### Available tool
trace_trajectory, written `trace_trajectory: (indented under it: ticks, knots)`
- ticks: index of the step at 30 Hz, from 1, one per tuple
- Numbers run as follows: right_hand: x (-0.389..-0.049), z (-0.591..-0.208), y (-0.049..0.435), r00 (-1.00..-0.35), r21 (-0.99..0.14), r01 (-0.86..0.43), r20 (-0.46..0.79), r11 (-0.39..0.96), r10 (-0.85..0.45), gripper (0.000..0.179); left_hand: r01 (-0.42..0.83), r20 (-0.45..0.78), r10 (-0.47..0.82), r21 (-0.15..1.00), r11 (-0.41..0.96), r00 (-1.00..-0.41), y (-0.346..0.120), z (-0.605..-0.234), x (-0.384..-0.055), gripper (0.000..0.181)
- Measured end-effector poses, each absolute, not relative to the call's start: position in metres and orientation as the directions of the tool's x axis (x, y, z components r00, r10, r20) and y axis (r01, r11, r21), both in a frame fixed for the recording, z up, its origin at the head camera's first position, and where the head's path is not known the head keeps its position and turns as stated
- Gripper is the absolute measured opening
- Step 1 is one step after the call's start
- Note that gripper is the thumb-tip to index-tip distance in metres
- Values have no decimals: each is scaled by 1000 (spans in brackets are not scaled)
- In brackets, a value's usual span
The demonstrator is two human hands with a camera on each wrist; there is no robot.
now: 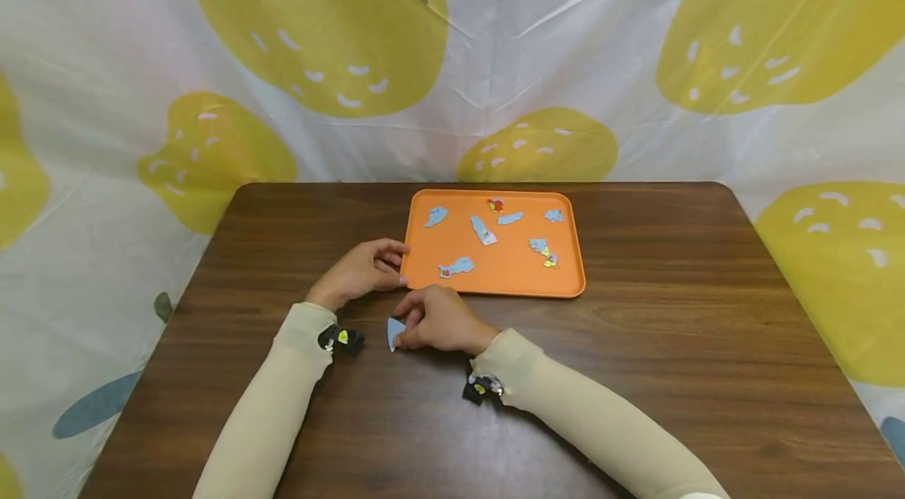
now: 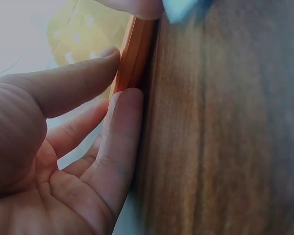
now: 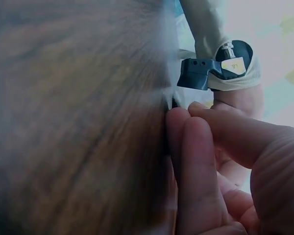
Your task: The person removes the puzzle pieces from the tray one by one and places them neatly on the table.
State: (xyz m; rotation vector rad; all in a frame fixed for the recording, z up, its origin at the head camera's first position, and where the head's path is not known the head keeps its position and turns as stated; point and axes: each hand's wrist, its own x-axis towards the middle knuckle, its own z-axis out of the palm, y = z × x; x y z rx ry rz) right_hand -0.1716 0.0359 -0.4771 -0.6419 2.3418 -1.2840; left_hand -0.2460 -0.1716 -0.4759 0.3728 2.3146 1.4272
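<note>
In the head view, my left hand [image 1: 364, 273] is at the left edge of an orange tray [image 1: 495, 279]. The left wrist view has its thumb and fingers on either side of the tray's rim [image 2: 133, 54], pinching it. Just in front of the tray, my right hand [image 1: 441, 320] pinches a small, pointed light-blue flat piece [image 1: 394, 334] between thumb and fingers, close over the table. Part of that piece is hidden by the fingertips. The right wrist view shows those fingertips [image 3: 198, 132] pressed together low at the tabletop.
On the tray lie several irregular light-blue printed pieces, among them a long one [image 1: 484, 231] and one with yellow [image 1: 543, 250], plus a small red one [image 1: 496, 205]. The brown wooden table [image 1: 672, 342] ends at a fruit-print cloth [image 1: 551, 51] behind.
</note>
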Motion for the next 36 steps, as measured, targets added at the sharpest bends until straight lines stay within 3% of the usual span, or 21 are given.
trace_trajectory:
  ticks: [8, 22, 29, 36]
  knots:
    - [-172, -475, 38, -820, -890, -91, -187, 446, -542, 36, 8, -197, 408, 894, 449, -891, -171, -476, -245, 56]
    - [-186, -467, 58, -828, -910, -174, -72, 376, -557, 36, -124, -283, 377, 911, 393, -882, -167, -474, -244, 49]
    - [-201, -457, 71, -817, -868, -328, 63, 373, -573, 35, -126, -277, 369, 915, 384, -887, -168, -475, -244, 52]
    - [-214, -451, 84, -859, -883, -276, 49, 380, -510, 35, -131, -280, 357, 912, 390, -891, -168, -478, -245, 54]
